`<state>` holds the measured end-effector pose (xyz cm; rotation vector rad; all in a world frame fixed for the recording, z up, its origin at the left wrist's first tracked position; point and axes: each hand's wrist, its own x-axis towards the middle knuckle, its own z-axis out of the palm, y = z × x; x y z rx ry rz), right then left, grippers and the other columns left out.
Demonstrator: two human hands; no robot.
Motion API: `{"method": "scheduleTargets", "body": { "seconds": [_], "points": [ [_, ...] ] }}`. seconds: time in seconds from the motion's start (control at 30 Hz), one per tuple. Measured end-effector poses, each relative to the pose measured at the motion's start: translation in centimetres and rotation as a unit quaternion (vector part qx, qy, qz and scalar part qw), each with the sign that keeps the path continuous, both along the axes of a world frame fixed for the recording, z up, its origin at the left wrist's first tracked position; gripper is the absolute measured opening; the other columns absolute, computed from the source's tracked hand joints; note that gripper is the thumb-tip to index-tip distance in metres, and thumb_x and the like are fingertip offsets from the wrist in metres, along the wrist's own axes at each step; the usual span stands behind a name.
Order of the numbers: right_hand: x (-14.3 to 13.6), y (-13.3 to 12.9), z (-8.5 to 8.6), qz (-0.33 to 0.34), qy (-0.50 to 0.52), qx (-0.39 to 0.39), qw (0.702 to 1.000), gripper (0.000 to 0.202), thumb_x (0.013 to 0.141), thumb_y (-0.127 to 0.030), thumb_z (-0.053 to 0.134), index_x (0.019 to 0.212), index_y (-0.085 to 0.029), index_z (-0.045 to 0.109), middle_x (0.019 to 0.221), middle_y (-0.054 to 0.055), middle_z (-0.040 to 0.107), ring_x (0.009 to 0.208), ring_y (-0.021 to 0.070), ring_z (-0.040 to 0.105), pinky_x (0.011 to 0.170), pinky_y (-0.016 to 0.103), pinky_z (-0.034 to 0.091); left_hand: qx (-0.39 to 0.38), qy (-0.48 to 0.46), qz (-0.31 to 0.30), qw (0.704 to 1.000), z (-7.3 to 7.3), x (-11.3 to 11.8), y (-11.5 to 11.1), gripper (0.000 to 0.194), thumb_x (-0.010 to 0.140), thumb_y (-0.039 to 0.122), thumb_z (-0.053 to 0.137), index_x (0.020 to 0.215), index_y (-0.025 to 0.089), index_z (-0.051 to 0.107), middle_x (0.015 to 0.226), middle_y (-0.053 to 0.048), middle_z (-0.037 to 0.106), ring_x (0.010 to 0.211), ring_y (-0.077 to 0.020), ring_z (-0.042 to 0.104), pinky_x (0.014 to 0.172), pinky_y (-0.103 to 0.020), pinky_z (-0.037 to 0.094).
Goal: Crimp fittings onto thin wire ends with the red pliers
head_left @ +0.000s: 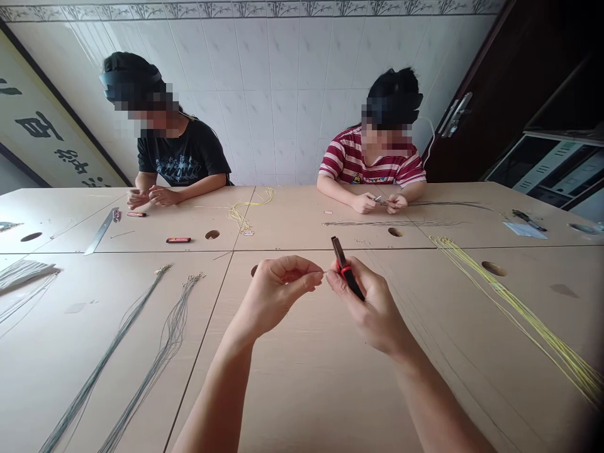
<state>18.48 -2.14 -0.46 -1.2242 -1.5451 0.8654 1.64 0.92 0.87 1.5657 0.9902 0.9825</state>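
My left hand (285,289) is closed in a pinch, thumb against forefinger. A short bit of thin cord (325,272) shows between its fingertips and those of my right hand. My right hand (370,308) is wrapped round a slim black-and-red tool (348,272) with a dark metal tip, pointing up and away from me. Its exact kind is not clear. Thumb and fingertips of the right hand almost meet the left ones at the cord. Both hands are raised above the middle of the near table.
Grey cord bundles (127,321) (172,327) lie left, yellow cords (509,302) right. Across the table sit two people (182,151) (372,154), both handling small things. Near them are a ruler (100,231), a red-and-black stick-like item (178,240), yellow cords (240,214) and pliers (528,219). Round holes (494,268) pierce the tabletop.
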Motion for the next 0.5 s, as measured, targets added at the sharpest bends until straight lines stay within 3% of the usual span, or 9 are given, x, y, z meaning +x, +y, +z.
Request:
{"method": "scheduleTargets", "body": {
  "seconds": [0.17, 0.27, 0.5],
  "points": [
    [2.4, 0.9, -0.5, -0.019, -0.052, 0.014, 0.998, 0.025, 0.093, -0.044, 0.051, 0.081, -0.022, 0.050, 0.066, -0.004, 0.042, 0.057, 0.0109, 0.038, 0.053, 0.024, 0.035, -0.011, 0.061, 0.001, 0.998, -1.2, -0.2, 1.0, 0.020, 0.081, 0.037, 0.066, 0.081, 0.018, 0.072, 0.077, -0.004, 0.068, 0.068, -0.0135, 0.059, 0.060, -0.024, 0.048],
    [4.9, 1.6, -0.7, -0.063, -0.108, 0.036, 0.992, 0.024, 0.091, -0.044, 0.052, 0.083, -0.021, 0.052, 0.065, -0.004, 0.044, 0.057, 0.0110, 0.040, 0.054, 0.024, 0.034, -0.014, 0.101, 0.004, 0.995, -2.2, 0.0, 1.2, 0.022, 0.082, 0.038, 0.063, 0.079, 0.018, 0.071, 0.070, -0.002, 0.062, 0.064, -0.0138, 0.055, 0.053, -0.023, 0.043],
    [11.9, 1.7, 0.4, -0.211, -0.218, 0.073, 0.950, 0.023, 0.089, -0.043, 0.053, 0.082, -0.021, 0.054, 0.061, -0.004, 0.044, 0.055, 0.0125, 0.039, 0.056, 0.027, 0.031, -0.023, 0.139, -0.024, 0.990, -3.8, 1.5, -1.6, 0.019, 0.083, 0.033, 0.059, 0.076, 0.019, 0.071, 0.068, -0.002, 0.062, 0.060, -0.0128, 0.048, 0.052, -0.024, 0.038]
  ]
}}
